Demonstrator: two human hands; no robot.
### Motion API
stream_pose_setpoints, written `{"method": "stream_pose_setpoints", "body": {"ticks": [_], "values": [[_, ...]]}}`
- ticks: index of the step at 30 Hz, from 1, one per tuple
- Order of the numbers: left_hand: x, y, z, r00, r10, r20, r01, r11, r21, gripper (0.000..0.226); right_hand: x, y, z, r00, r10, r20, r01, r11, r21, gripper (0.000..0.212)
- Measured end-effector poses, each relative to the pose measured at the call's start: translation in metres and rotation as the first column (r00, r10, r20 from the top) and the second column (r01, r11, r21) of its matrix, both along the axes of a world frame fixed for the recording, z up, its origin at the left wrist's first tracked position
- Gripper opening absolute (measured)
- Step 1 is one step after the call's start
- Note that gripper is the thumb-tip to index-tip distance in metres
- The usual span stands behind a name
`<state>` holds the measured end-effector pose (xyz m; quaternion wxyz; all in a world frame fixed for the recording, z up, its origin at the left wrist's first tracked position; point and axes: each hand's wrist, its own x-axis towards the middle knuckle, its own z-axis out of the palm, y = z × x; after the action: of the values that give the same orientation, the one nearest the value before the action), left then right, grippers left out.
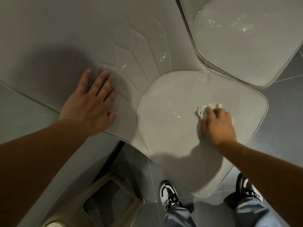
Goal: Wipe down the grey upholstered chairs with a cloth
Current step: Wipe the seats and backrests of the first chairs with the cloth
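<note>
Right hand [218, 126] is bunching the cloth [208, 109] mid-seat [164, 128], left hand [91, 105] spreading flat on the backrest [82, 38] (second chair [237, 46] already glistening, I'd guess).

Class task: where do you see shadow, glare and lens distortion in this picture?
Head view: the left hand casts a dark shadow on the backrest; glare spots shine on the seat beside the cloth; the wide lens bends the chair edges.

Grey tiled floor [287, 102], grey chairs [180, 145] standing on it; two sneakers [169, 196], wooden frame [91, 190]
</note>
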<state>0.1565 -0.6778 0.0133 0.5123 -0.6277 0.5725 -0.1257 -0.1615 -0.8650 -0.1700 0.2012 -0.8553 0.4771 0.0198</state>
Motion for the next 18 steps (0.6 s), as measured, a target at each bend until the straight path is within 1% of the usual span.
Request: {"method": "stream_pose_setpoints", "body": {"ticks": [1,3,4,6,7,8,11,13,14,16,18], "values": [[0.000,0.000,0.000,1.000,-0.007,-0.002,0.007,1.000,0.002,0.092,0.001,0.015,0.003,0.999,0.041,0.008,-0.041,0.999,0.015,0.039],[-0.002,0.000,0.003,1.000,-0.009,-0.011,0.009,1.000,0.006,0.093,0.002,0.039,0.009,0.983,0.163,0.081,-0.168,0.984,0.054,0.031],[-0.003,0.000,0.006,1.000,-0.007,-0.015,0.007,1.000,0.006,0.093,0.003,0.048,0.013,0.967,0.221,0.130,-0.231,0.970,0.073,0.030],[-0.006,0.000,0.008,1.000,-0.006,-0.019,0.006,1.000,0.005,0.090,0.008,0.056,0.019,0.931,0.308,0.194,-0.329,0.941,0.083,0.034],[-0.005,0.001,0.009,1.000,-0.003,-0.025,0.003,1.000,0.001,0.088,0.013,0.053,0.021,0.922,0.322,0.217,-0.339,0.940,0.047,0.037],[-0.005,0.002,0.009,1.000,0.002,-0.031,-0.002,1.000,-0.002,0.087,0.021,0.047,0.023,0.923,0.305,0.235,-0.314,0.950,-0.003,0.038],[-0.005,0.000,0.012,0.998,0.012,-0.056,-0.012,1.000,-0.005,0.089,0.053,0.012,0.026,0.949,0.172,0.264,-0.134,0.979,-0.157,0.034],[-0.004,0.000,0.012,0.998,0.007,-0.067,-0.007,1.000,0.003,0.090,0.076,-0.010,0.025,0.962,0.145,0.232,-0.098,0.974,-0.202,0.033],[-0.003,0.001,0.012,0.998,-0.001,-0.070,0.002,1.000,0.010,0.091,0.089,-0.019,0.022,0.968,0.147,0.203,-0.109,0.976,-0.189,0.034],[-0.002,0.002,0.011,0.997,-0.011,-0.074,0.013,1.000,0.027,0.092,0.114,-0.028,0.014,0.975,0.199,0.102,-0.187,0.976,-0.114,0.038],[0.000,0.004,0.011,0.997,-0.030,-0.073,0.032,0.999,0.031,0.092,0.128,-0.021,0.000,0.952,0.307,-0.006,-0.307,0.950,-0.057,0.043]]}}
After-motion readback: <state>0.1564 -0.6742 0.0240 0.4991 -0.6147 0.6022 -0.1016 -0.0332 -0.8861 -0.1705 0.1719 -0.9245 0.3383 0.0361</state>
